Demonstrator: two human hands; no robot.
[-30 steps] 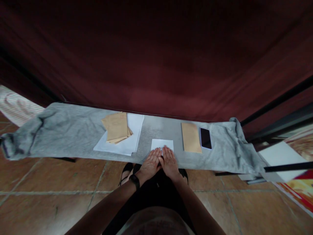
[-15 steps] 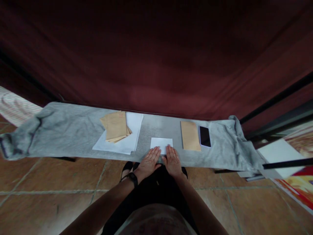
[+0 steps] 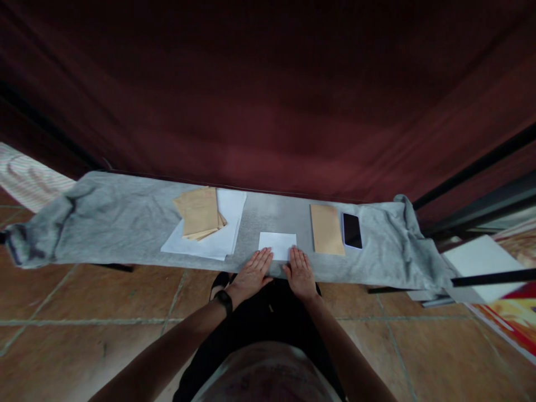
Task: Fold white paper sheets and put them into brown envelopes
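A small white sheet of paper (image 3: 278, 243), perhaps folded, lies flat on the grey cloth (image 3: 276, 213) in front of me. My left hand (image 3: 253, 273) rests flat at its lower left corner, fingers stretched out. At the lower right corner lies my right hand (image 3: 301, 274), also flat with fingers extended. Neither hand grips anything. To the left, a few brown envelopes (image 3: 200, 212) are stacked on larger white sheets (image 3: 231, 223). Right of my hands lies a single brown envelope (image 3: 327, 230).
A dark-screened phone (image 3: 352, 230) lies beside the single envelope. The cloth covers a narrow bench and bunches up at both ends. A dark red panel (image 3: 268, 139) rises behind it. White boards (image 3: 486, 262) and black bars stand at the right, over a tiled floor (image 3: 138, 301).
My hands have drawn slightly apart along the lower edge of the white paper, showing more of it. The whole view has shifted a little.
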